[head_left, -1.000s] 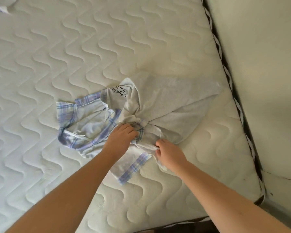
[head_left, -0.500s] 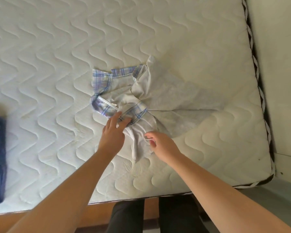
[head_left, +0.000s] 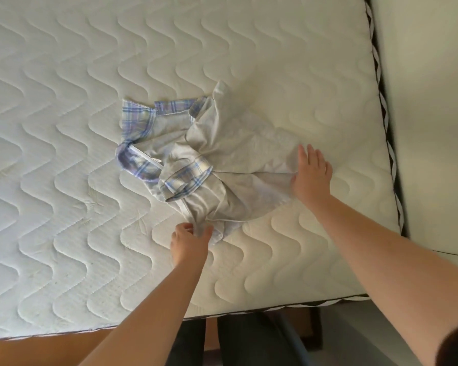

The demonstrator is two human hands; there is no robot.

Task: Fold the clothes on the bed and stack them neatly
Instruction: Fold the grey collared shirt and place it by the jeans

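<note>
Quilted white mattress [head_left: 64,128] bears a crumpled pale grey shirt [head_left: 222,165] with blue plaid trim near its right edge; the right hand [head_left: 311,178] presses flat, fingers spread, on the shirt's right side, while the left hand [head_left: 189,241] pinches its near hem

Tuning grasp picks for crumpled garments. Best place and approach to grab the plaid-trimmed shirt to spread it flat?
Probably the plaid collar at the shirt's far left, approached from the left: it lies flat and exposed on the mattress, a firm doubled edge. The left hand already pinches the near hem and the right hand presses the right edge, so that corner is free.
</note>
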